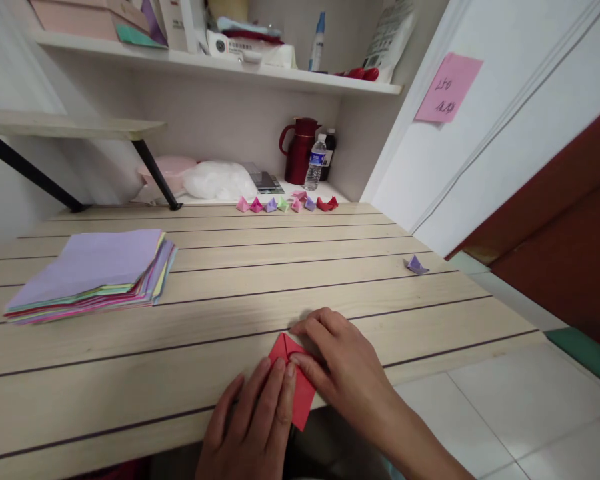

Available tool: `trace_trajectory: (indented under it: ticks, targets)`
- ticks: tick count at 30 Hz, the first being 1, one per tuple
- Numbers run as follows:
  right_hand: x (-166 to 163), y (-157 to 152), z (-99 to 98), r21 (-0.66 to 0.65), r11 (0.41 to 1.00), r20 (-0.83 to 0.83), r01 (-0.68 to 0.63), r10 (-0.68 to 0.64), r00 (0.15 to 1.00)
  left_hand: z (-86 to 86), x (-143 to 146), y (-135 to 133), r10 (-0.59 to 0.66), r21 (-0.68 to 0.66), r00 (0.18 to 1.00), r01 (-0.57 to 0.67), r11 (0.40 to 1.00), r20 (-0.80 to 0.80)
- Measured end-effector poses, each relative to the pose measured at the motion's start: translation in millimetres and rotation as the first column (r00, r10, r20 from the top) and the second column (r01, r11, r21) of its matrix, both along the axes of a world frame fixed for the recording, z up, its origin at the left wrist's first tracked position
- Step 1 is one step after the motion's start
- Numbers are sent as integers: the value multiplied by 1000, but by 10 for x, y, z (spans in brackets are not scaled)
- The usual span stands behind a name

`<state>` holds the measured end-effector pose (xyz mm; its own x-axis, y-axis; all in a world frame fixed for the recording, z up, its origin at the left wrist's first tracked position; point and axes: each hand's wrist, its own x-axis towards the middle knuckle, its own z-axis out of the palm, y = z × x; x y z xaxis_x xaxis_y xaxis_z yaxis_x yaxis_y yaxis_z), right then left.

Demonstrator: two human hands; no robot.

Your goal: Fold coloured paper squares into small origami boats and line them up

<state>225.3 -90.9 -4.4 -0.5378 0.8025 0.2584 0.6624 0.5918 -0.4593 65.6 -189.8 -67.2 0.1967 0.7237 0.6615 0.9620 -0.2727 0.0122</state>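
A folded red paper (pixel 295 387) lies at the near edge of the wooden desk (pixel 230 313), its lower corner hanging over the edge. My left hand (pixel 253 427) lies flat on its left part, fingers stretched out and pressing down. My right hand (pixel 340 367) rests on its right part, fingers curled with the tips pressed on the paper's upper folds. A stack of coloured paper sheets (pixel 95 277), lilac on top, sits at the left of the desk.
A row of small folded paper shapes (pixel 285 204) lines the desk's far edge, and one purple folded shape (pixel 417 266) lies alone at the right. A red jug (pixel 300 150), a water bottle (pixel 315 162) and plastic bags stand behind. Shelves hang above; tiled floor at right.
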Motion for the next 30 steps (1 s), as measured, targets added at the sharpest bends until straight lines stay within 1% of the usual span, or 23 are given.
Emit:
trace_trajectory:
  ticks: [2,4,6,8,9,11,13,14,17,19,23,24,27,28,30]
  targets:
    - [1,8,-18,3,1000,-27,13,-13,1000,-2,14,4,2,10,1000,-3,1000,28]
    - [16,-1,-41,21,1000,-72,23,-22,997,-5,10,5,-1,12,1000,1,1000,5]
    - [44,-38,-61,91,995,-102,30,-21,995,-11,-3,2,0,3,999,0,1000,-33]
    - [76,-101,-70,216,976,-75,19,-2,997,-19,-14,-1,-1,-12,998,0,1000,-57]
    - [91,-137,-70,284,959,-30,-18,28,999,-22,-17,-3,-4,-17,998,3,1000,-61]
    - [121,-200,-71,380,910,109,-166,134,985,-25,-17,-4,-4,-15,998,3,1000,-69]
    - [163,-230,-79,401,862,252,-309,221,942,-23,-15,-4,1,-10,998,-2,1000,-69]
    - [196,-230,-87,396,851,307,-345,231,923,-21,-16,-4,2,-13,998,-3,1000,-66]
    - [350,-194,-126,373,866,412,-333,167,896,-15,-27,-6,-16,-29,999,14,999,-45]
    - [470,-172,-150,374,875,442,-309,125,888,-13,-39,-9,-29,-33,999,28,999,-37]
    - [586,-198,-166,435,872,394,-222,37,919,-5,-51,-8,-40,-37,998,39,999,-45]
    - [577,-214,-165,451,863,377,-227,46,925,-3,-51,-5,-39,-31,998,37,999,-53]
    - [492,-259,-171,468,832,362,-298,128,923,0,-44,6,-24,4,997,24,1000,-68]
    - [456,-270,-178,468,831,352,-301,138,926,-4,-40,8,-22,17,998,23,1000,-65]
    - [388,-291,-201,472,842,299,-262,127,946,-21,-31,6,-25,53,998,28,998,-52]
